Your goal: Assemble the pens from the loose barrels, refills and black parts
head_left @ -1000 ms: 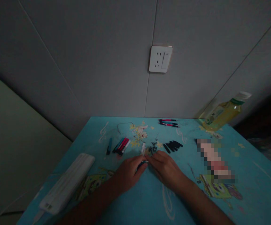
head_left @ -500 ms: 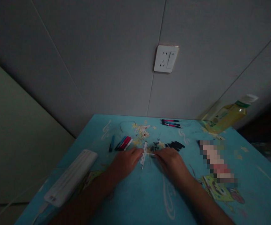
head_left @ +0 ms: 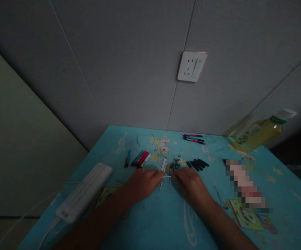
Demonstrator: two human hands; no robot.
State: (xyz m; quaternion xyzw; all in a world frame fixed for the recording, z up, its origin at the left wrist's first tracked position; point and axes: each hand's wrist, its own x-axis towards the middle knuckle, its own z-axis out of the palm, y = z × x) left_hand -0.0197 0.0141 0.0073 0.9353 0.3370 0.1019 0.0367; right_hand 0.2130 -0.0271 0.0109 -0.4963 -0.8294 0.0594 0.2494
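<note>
A thin white pen refill (head_left: pixel 167 176) lies crosswise between my two hands, just above the table. My right hand (head_left: pixel 190 182) pinches its right end between thumb and fingers. At the other end, my left hand (head_left: pixel 144 184) is closed, its thumb and forefinger on the refill's tip. Under and beside these left fingertips lies a bundle of white refills (head_left: pixel 164 164), partly hidden. Beyond my right fingertips is a heap of small dark parts (head_left: pixel 175 162), too small to make out. Dark pen barrels or grips (head_left: pixel 198 164) lie right of it. Red, blue and white pen barrels (head_left: pixel 142 158) lie beyond my left hand.
Several pens (head_left: pixel 193 139) lie at the table's back edge. A white power strip (head_left: pixel 84 192) with a cord is at left. A bottle of yellow liquid (head_left: pixel 262 132) stands at back right, near a blurred-out item (head_left: pixel 246 184). The wall has a socket (head_left: pixel 192 66).
The view has shifted slightly. Both hands have come a little nearer to me with the crosswise refill, and my left fingers now cover more of the bundle. The other things lie as before.
</note>
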